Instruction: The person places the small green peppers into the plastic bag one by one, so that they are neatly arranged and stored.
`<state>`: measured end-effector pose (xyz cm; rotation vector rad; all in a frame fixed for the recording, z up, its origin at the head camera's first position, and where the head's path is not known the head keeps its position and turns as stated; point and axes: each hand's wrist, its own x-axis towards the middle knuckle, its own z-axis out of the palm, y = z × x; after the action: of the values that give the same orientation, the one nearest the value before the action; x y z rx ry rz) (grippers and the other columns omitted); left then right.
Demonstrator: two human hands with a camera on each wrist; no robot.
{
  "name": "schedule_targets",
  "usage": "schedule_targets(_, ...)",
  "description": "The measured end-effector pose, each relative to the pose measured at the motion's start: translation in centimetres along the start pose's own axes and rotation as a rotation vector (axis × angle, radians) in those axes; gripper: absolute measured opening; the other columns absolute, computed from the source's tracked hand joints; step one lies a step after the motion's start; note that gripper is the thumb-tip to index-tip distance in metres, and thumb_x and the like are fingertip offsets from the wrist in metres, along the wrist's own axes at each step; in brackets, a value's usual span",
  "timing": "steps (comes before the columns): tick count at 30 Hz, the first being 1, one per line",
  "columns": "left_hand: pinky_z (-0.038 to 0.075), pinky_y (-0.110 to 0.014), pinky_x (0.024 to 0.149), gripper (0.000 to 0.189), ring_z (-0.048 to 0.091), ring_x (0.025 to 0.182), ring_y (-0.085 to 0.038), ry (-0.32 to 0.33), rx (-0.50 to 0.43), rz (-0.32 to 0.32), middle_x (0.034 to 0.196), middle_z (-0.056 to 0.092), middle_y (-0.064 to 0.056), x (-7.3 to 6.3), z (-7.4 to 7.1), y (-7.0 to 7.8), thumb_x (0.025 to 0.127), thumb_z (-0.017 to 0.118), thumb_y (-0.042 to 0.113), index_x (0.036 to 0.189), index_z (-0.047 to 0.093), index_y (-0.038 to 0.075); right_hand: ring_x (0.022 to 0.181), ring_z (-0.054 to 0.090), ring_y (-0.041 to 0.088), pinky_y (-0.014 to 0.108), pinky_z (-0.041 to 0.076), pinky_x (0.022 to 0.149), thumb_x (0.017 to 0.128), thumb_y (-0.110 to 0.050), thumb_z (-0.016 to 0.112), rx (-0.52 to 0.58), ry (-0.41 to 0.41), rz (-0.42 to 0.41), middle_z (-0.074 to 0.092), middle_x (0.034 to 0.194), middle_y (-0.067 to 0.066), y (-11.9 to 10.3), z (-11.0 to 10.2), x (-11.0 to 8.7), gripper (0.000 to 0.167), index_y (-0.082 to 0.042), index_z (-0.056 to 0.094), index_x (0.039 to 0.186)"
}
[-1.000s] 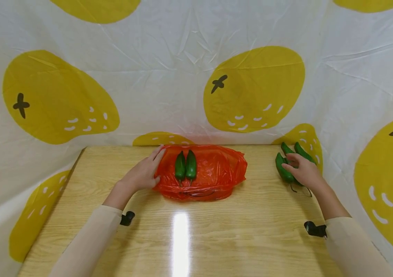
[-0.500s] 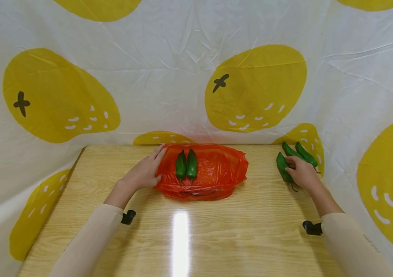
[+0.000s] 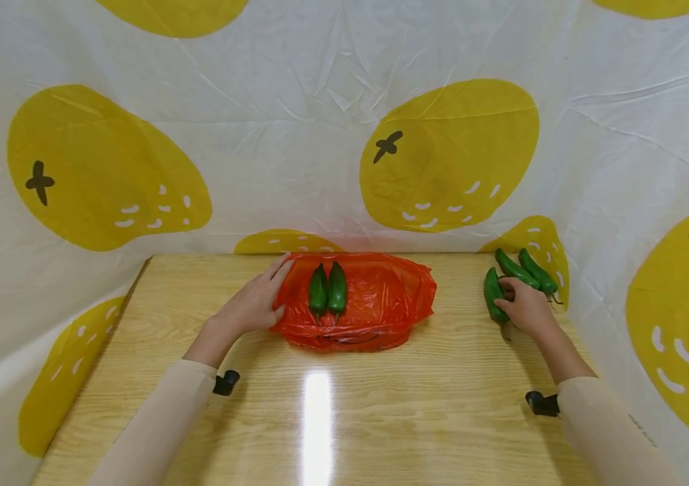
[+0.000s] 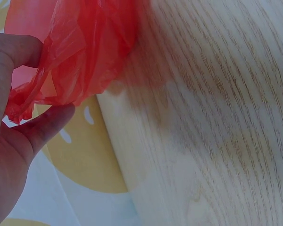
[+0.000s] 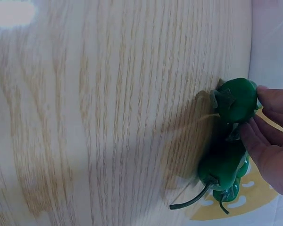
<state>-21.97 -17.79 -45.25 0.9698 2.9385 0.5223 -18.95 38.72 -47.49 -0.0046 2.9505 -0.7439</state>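
Observation:
A red plastic bag (image 3: pixel 380 290) lies spread on the wooden table, with two green peppers, one pepper (image 3: pixel 318 290) beside another pepper (image 3: pixel 337 289), on its left half. My left hand (image 3: pixel 252 301) holds the bag's left end, its thin film between thumb and fingers in the left wrist view. At the right, my right hand (image 3: pixel 528 307) pinches a green pepper (image 5: pixel 237 100) between thumb and fingertips; its stem end points towards me. Just behind that hand, a green pepper (image 3: pixel 515 268) and another green pepper (image 3: pixel 538 271) lie side by side.
The table (image 3: pixel 380 412) ends at the back against a white cloth (image 3: pixel 295 169) printed with large yellow fruit, which also rises at both sides. A bright light reflection (image 3: pixel 317 425) falls on the table's front middle.
My right hand has shifted slightly left, and the pepper in its fingers has turned and come away from the two behind it. The left hand and bag have stayed put.

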Motion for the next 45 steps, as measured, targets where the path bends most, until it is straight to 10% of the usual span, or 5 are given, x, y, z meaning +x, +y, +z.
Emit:
schedule_targets(10, 0.055, -0.047, 0.085, 0.101, 0.056, 0.076, -0.023, 0.038, -0.006, 0.018, 0.171, 0.020, -0.017, -0.2, -0.1, 0.1, 0.081, 0.076, 0.007, 0.166, 0.019, 0.008, 0.123, 0.057, 0.053, 0.063, 0.049, 0.099, 0.101, -0.022, 0.066, -0.021, -0.012, 0.048, 0.053, 0.141, 0.038, -0.6, 0.1, -0.1, 0.065, 0.011, 0.040, 0.150)
schedule_targets(19, 0.052, -0.040, 0.076, 0.103, 0.054, 0.073, -0.019, 0.035, 0.014, 0.032, 0.172, 0.019, -0.015, 0.0, 0.2, 0.2, 0.081, 0.075, 0.007, 0.167, 0.017, 0.012, 0.126, 0.051, 0.057, 0.066, 0.047, 0.099, 0.100, -0.036, 0.067, -0.020, -0.107, 0.069, 0.051, 0.140, 0.043, -0.8, 0.9, -0.3, 0.079, 0.014, 0.035, 0.152)
schedule_targets(45, 0.057, -0.044, 0.078, 0.105, 0.057, 0.078, -0.023, 0.107, 0.049, 0.061, 0.171, 0.022, -0.014, -0.5, 1.3, -0.6, 0.080, 0.076, 0.012, 0.167, 0.017, 0.010, 0.121, 0.053, 0.055, 0.064, 0.047, 0.097, 0.101, -0.046, 0.062, 0.048, -0.055, 0.120, 0.051, 0.136, 0.041, -1.1, 2.8, -1.0, 0.083, 0.018, 0.036, 0.148)
